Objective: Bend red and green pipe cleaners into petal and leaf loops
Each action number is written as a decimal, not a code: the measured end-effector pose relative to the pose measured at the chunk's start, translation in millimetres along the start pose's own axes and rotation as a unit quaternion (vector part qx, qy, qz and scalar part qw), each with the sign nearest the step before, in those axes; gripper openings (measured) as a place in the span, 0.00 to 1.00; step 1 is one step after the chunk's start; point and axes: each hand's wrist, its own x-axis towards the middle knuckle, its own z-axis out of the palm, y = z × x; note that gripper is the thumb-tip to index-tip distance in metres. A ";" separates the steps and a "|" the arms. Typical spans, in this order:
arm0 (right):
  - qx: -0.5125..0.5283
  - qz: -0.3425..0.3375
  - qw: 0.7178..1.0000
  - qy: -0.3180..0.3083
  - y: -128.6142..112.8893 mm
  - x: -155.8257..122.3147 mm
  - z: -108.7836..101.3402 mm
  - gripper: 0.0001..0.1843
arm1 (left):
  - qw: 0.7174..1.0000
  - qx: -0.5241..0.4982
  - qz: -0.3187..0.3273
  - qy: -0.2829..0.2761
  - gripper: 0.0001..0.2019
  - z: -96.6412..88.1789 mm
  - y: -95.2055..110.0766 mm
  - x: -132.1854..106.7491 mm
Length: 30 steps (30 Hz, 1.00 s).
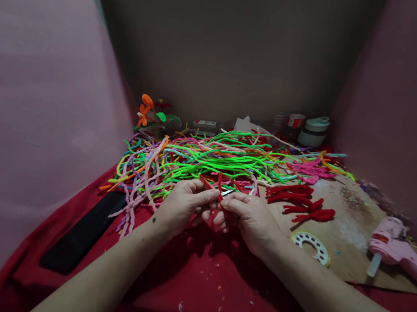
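Note:
My left hand and my right hand meet over the front of the table, fingertips nearly touching. Between them is a red pipe cleaner, bent, with two ends sticking up. Both hands are closed in a pinch on it. Pointed metal scissor blades show just behind the fingers; whether a hand holds them or they lie on the pile, I cannot tell. Right behind spreads a large heap of pipe cleaners, mostly bright green. To the right lie several bent red pipe cleaner pieces.
A brown board carries a yellow-and-white ring with holes and a pink glue gun. A black flat strip lies at left on the red cloth. Orange pipe-cleaner flowers and a lidded container stand behind.

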 end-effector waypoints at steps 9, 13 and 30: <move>0.000 0.005 1.000 0.012 -12.8 -3.7 2.5 0.05 | 0.980 0.060 0.182 0.054 0.09 1.7 0.4 -0.6; 0.003 -0.007 1.000 0.001 -13.5 -4.9 2.3 0.05 | 0.988 0.013 0.147 0.034 0.10 -2.4 -0.6 0.6; -0.010 -0.002 0.999 -0.033 -12.5 -5.6 0.2 0.06 | 0.980 0.106 0.163 0.034 0.07 -8.0 1.2 0.5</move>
